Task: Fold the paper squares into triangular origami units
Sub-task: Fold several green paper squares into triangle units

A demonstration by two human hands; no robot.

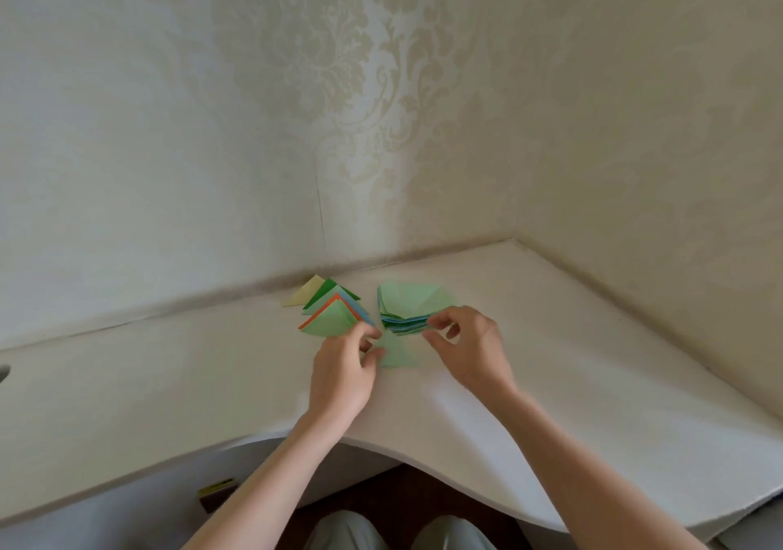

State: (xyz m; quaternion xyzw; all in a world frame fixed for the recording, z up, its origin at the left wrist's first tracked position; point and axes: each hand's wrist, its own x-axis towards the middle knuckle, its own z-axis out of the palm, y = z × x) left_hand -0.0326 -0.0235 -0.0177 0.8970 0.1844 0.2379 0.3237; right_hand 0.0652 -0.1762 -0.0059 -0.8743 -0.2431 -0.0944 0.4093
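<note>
A stack of paper squares [413,301], light green on top with blue and green edges showing, lies near the back of the white desk [169,380]. My right hand [464,344] pinches the stack's front edge with thumb and fingertips. A light green folded triangle [398,354] lies flat just in front of the stack, and my left hand [345,373] holds its left corner between curled fingers. To the left is a fanned pile of folded triangles [328,306] in green, orange, blue and pale yellow.
The desk sits in a corner with patterned wallpaper [339,104] behind and to the right. Its front edge curves inward above my knees [347,532]. A small dark box [216,492] sits low at the left under the desk.
</note>
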